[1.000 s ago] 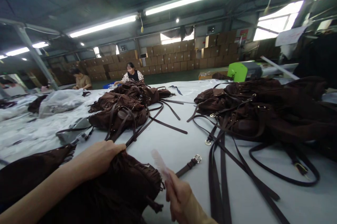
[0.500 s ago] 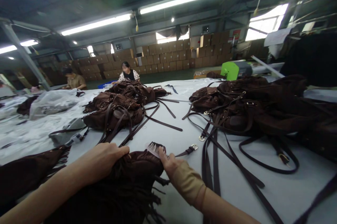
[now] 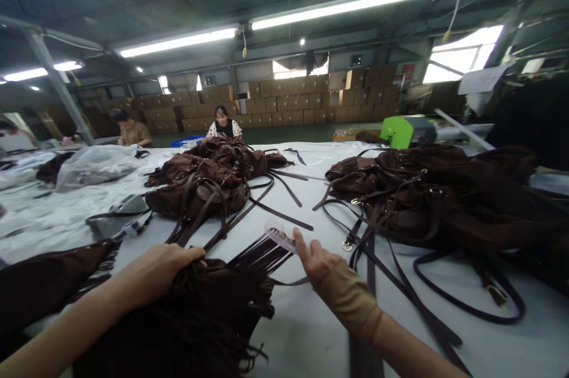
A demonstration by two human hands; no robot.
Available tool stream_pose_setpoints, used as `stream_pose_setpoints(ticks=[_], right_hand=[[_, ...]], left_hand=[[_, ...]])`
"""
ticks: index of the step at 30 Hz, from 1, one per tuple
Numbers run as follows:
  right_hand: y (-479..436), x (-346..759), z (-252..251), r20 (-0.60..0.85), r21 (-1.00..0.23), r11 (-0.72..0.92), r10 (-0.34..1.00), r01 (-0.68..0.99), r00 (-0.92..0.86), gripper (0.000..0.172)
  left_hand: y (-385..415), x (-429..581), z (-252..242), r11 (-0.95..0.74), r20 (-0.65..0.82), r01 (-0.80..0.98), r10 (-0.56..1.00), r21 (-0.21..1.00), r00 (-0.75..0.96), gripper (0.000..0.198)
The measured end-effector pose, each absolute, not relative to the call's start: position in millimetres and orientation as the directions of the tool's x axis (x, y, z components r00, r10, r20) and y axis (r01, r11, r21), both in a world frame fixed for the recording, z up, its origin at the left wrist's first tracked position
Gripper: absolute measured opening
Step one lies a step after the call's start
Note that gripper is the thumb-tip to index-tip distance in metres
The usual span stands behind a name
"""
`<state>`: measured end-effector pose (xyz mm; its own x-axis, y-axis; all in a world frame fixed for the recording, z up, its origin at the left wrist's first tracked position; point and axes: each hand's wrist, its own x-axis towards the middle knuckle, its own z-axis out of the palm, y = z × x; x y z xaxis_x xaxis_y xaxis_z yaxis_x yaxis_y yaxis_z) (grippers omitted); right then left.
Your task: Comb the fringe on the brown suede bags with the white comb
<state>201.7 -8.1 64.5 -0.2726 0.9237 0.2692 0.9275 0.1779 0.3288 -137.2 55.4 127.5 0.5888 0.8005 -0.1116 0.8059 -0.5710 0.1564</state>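
Note:
My left hand [image 3: 171,268] is closed on the upper edge of a dark brown fringed bag [image 3: 213,313] lying in front of me. In my right hand [image 3: 322,268] is a pale, see-through comb [image 3: 281,236], its index finger stretched along the back. The comb's teeth sit in the bag's fringe [image 3: 260,256], whose strands are drawn out straight toward the upper right. More loose fringe hangs at the bag's lower right side. A thin dark strap [image 3: 288,282] shows beneath the strands.
Brown bags with straps lie heaped at the far left [image 3: 213,182] and on the right [image 3: 422,194]. Buckled straps [image 3: 400,283] trail over the white table [image 3: 306,330]. Clear plastic [image 3: 98,167] covers the left side. Two people sit beyond, before stacked cartons [image 3: 288,102].
My right hand has moved right and slightly up with the comb, pulling the fringe strands out straight from the bag. My left hand still grips the bag.

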Motion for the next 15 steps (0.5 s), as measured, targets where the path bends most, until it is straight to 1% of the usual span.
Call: stream_pose_setpoints(ticks=[3,5,6,8,10,11,12,13,14,15], right_hand=[[-5,194,71,0.292,0.373,0.258,0.879,0.891,-0.377,0.059],[-3,184,76,0.302,0.4,0.301,0.849,0.866,-0.434,0.056],[-2,179,78,0.309,0.411,0.313,0.836,0.856,-0.453,0.056],[1,171,85,0.328,0.427,0.331,0.811,0.842,-0.485,0.055],[2,163,94,0.334,0.432,0.367,0.783,0.824,-0.525,0.055],[3,160,98,0.332,0.432,0.39,0.77,0.813,-0.545,0.055],[3,157,103,0.335,0.432,0.408,0.755,0.804,-0.563,0.055],[3,155,107,0.343,0.435,0.419,0.741,0.797,-0.577,0.054],[3,152,110,0.358,0.444,0.422,0.725,0.79,-0.588,0.054],[3,150,111,0.377,0.458,0.418,0.708,0.784,-0.597,0.053]], left_hand=[[73,-156,92,-0.505,-0.12,0.79,0.812,0.347,0.571,0.031],[83,-167,79,-0.441,-0.127,0.752,0.818,0.489,0.562,0.041],[86,-172,78,-0.406,-0.144,0.735,0.818,0.543,0.558,0.051],[89,-178,90,-0.355,-0.171,0.714,0.816,0.604,0.552,0.083],[86,-172,111,-0.344,-0.117,0.654,0.824,0.673,0.554,0.108],[82,-164,121,-0.345,-0.056,0.582,0.826,0.737,0.56,0.113],[77,-151,128,-0.34,0.01,0.476,0.822,0.811,0.569,0.113],[72,-136,130,-0.299,0.049,0.341,0.811,0.891,0.583,0.113],[66,-118,128,-0.219,0.038,0.239,0.808,0.946,0.588,0.112],[60,-98,122,-0.143,-0.012,0.21,0.799,0.967,0.601,0.104]])
